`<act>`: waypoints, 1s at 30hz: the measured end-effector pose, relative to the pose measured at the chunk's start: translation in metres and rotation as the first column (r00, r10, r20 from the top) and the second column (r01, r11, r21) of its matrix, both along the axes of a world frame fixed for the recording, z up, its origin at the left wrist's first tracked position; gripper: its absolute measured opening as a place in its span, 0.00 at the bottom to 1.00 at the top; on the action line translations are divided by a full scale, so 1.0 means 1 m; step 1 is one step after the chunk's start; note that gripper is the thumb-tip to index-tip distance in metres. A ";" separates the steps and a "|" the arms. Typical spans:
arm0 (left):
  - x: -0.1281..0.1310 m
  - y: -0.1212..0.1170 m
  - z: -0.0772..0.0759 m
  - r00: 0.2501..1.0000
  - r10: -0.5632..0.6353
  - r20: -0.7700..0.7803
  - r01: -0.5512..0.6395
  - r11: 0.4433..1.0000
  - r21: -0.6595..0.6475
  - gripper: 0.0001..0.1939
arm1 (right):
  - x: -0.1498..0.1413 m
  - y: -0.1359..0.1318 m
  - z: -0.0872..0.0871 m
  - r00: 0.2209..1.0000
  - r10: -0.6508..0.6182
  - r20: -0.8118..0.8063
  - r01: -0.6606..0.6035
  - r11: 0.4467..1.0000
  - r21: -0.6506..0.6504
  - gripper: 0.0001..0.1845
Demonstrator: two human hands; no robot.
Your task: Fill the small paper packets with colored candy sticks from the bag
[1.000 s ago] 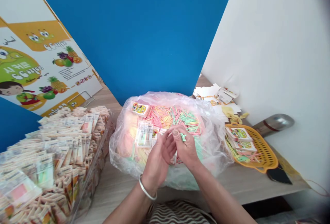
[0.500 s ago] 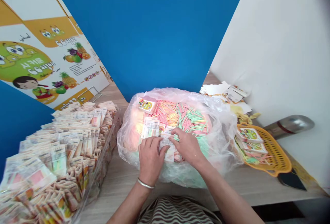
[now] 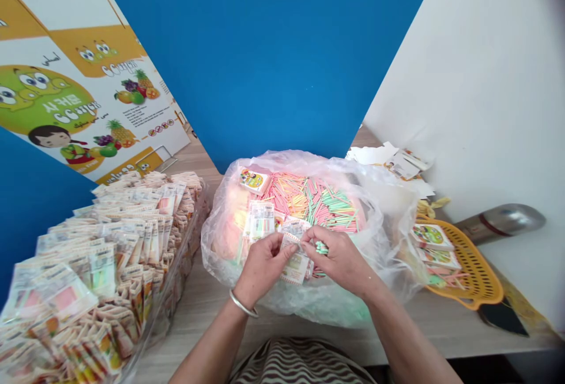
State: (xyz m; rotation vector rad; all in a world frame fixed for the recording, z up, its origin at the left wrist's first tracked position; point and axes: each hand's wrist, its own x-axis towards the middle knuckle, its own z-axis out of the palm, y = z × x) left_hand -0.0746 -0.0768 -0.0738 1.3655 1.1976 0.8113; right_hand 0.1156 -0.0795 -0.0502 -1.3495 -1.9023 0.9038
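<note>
A clear plastic bag (image 3: 388, 219) on the table is full of thin pink, green and yellow sticks (image 3: 318, 198). Over its near edge my left hand (image 3: 260, 266) pinches a small printed clear packet (image 3: 296, 263). My right hand (image 3: 342, 260) is closed too, gripping a few green sticks (image 3: 321, 248) and touching the packet's top edge. Another filled packet (image 3: 260, 219) and a small printed card (image 3: 253, 179) lie on the sticks just behind my hands.
A clear bin (image 3: 176, 278) heaped with filled packets (image 3: 101, 266) fills the left. An orange basket (image 3: 474, 266) with printed cards sits right, a metal flask (image 3: 498, 222) behind it. Loose cards (image 3: 397, 163) lie by the white wall; printed cardboard (image 3: 70, 101) leans against the blue wall.
My hands lifted slightly off the pile and drew the packet up between them. The view shifted a little to the right.
</note>
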 end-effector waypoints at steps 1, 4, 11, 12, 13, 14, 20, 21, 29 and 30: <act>0.000 0.001 -0.001 1.000 -0.026 0.004 0.026 1.000 -0.017 0.16 | 0.000 0.000 0.000 1.000 0.007 -0.013 -0.008 1.000 -0.004 0.10; 0.004 0.000 -0.004 0.993 0.116 -0.018 -0.115 0.992 0.048 0.17 | -0.001 0.003 -0.001 0.970 -0.110 -0.215 0.103 0.994 -0.041 0.16; 0.014 -0.002 -0.006 0.981 0.188 0.047 -0.190 0.981 0.033 0.15 | -0.026 0.017 0.004 0.594 -0.306 -0.744 0.213 0.952 -0.221 0.23; 0.015 -0.002 -0.005 0.982 0.180 0.057 -0.181 0.983 0.025 0.15 | -0.031 0.018 0.004 0.574 -0.313 -0.756 0.190 0.950 -0.248 0.24; 0.015 -0.002 -0.005 0.983 0.173 0.066 -0.174 0.985 0.015 0.15 | -0.035 0.017 0.004 0.570 -0.321 -0.757 0.174 0.947 -0.270 0.24; 0.014 -0.001 -0.005 0.983 0.168 0.077 -0.169 0.986 0.004 0.16 | -0.039 0.017 0.004 0.577 -0.327 -0.749 0.166 0.944 -0.284 0.24; 0.012 -0.002 -0.002 0.980 0.158 0.121 -0.158 0.987 -0.011 0.16 | -0.046 0.015 0.001 0.507 -0.437 -0.743 0.145 0.893 -0.426 0.26; 0.011 -0.002 -0.001 0.979 0.164 0.119 -0.164 0.986 -0.004 0.16 | -0.047 0.016 0.002 0.450 -0.478 -0.755 0.123 0.870 -0.477 0.26; 0.013 -0.002 0.003 0.980 0.180 0.082 -0.185 0.981 0.058 0.13 | -0.051 0.019 0.002 0.357 -0.567 -0.742 0.129 0.817 -0.562 0.27; 0.013 -0.002 0.004 0.981 0.177 0.075 -0.182 0.981 0.070 0.13 | -0.052 0.018 0.001 0.388 -0.562 -0.730 0.158 0.821 -0.548 0.27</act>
